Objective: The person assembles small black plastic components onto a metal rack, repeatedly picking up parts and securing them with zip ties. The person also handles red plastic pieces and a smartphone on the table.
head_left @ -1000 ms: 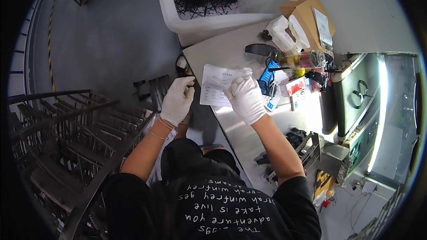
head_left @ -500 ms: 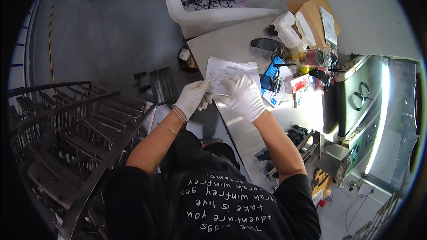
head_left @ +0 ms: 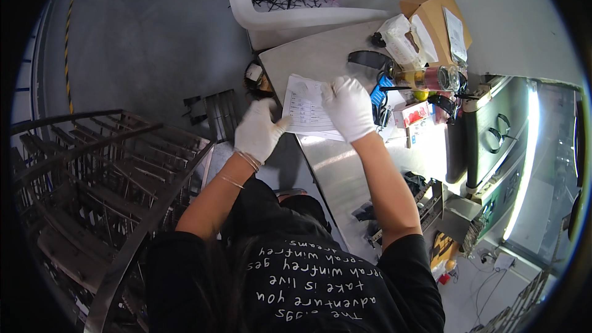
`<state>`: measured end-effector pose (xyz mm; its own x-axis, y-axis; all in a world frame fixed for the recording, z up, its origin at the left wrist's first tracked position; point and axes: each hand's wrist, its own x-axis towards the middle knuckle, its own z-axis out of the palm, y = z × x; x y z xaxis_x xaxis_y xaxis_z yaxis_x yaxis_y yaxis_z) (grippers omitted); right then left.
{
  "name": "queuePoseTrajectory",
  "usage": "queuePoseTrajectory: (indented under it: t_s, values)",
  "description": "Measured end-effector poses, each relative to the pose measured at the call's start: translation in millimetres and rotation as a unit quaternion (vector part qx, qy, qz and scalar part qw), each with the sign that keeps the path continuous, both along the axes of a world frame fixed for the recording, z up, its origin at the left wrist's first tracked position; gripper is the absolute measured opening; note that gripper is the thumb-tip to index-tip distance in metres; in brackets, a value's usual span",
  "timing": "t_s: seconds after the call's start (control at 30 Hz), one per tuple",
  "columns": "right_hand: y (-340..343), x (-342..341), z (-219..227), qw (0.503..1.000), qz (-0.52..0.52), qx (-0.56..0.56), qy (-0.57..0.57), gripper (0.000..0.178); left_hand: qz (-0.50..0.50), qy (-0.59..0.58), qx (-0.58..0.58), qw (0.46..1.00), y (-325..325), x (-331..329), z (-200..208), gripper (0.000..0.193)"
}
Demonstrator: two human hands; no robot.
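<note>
White sheets of paper [head_left: 307, 108] printed with a table lie over the near left corner of the metal table, one sheet's edge showing below another. My right hand [head_left: 348, 110], in a white glove, is closed at their upper right side, its curled fingers against the paper; the exact grip is partly hidden. My left hand [head_left: 259, 132], also gloved, is at the sheets' left edge. Its thumb stands apart from the fingers and points at the paper; whether it touches is hard to see.
The metal table [head_left: 336, 163] holds dark glasses [head_left: 370, 60], a clear jar [head_left: 438, 78], a red-and-white box [head_left: 415, 113] and a cardboard box [head_left: 436, 21]. A white tub [head_left: 290, 20] with black strips stands beyond. Left is a metal rack [head_left: 123, 209].
My left hand has drawn back slightly from the sheets, thumb now apart. My right hand has shifted up and right, its fingers curled, uncovering more of the printed table.
</note>
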<state>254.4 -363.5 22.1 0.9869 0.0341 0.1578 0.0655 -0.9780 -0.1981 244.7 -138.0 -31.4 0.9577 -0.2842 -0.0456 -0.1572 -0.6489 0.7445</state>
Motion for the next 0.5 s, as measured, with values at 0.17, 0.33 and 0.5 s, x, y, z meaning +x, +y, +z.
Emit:
queuePoseTrajectory:
  t_s: [0.17,0.33,0.5]
  values:
    - [-22,47,12,0.996,0.009,-0.081,0.035,0.031,-0.239,-0.234,0.082,0.939,-20,28,10,0.031]
    - [-53,74,46,0.987,-0.119,-0.097,0.040,0.031,-0.226,-0.223,0.045,0.947,-14,23,-2,0.033]
    - [-66,68,45,0.979,-0.178,-0.103,0.004,0.032,-0.217,-0.214,0.041,0.951,-16,18,-11,0.036]
